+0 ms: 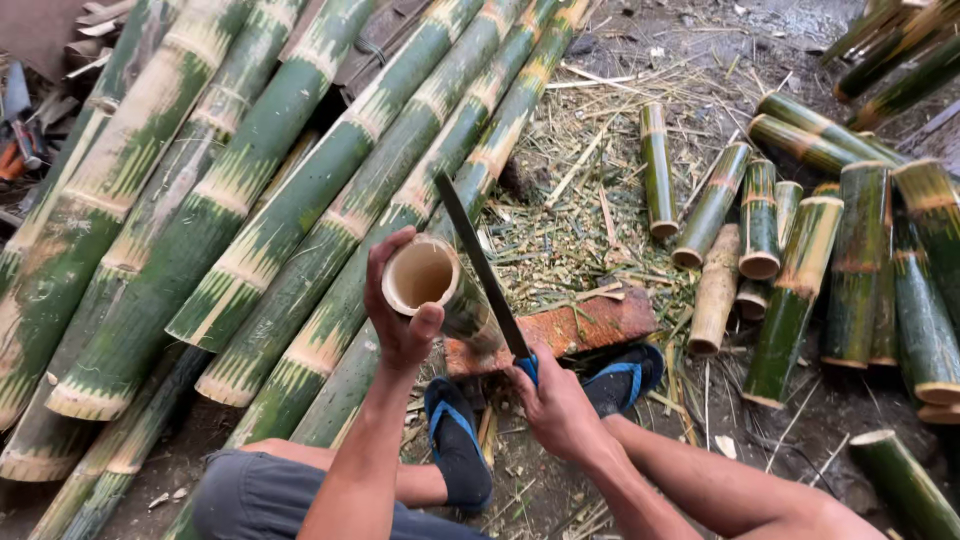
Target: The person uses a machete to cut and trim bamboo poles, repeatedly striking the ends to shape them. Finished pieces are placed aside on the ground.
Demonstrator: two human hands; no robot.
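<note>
My left hand (398, 318) is clamped around the open end of a short bamboo section (440, 290), thumb over the rim and fingers wrapped beneath. The section is held up in front of me, its hollow mouth facing the camera, its far end pointing down toward a reddish wooden block (580, 325) on the ground. My right hand (555, 405) is closed on the blue handle of a long, dark blade (480, 262). The blade runs up and to the left, its flat lying just beside the right wall of the bamboo section; I cannot tell whether the edge is touching it.

Handling judgement: the section is a thin-walled tube, stiff and probably light for its bulk. The green skin looks smooth and likely slippery, so the grip belongs at the rim, where the thumb can hook the wall. The cut rim may be sharp or splintery.

Both of my feet, in blue-strapped sandals (455, 440), rest on the ground on either side of the block. Dry shavings and splinters (570, 235) cover the ground beyond it.

To the left, long green bamboo poles (250, 200) lie stacked side by side, with pale bands at each node. To the right stands a cluster of cut bamboo lengths (800, 270), some upright, some leaning against each other. One more cut piece (905, 485) lies alone at lower right.
</note>
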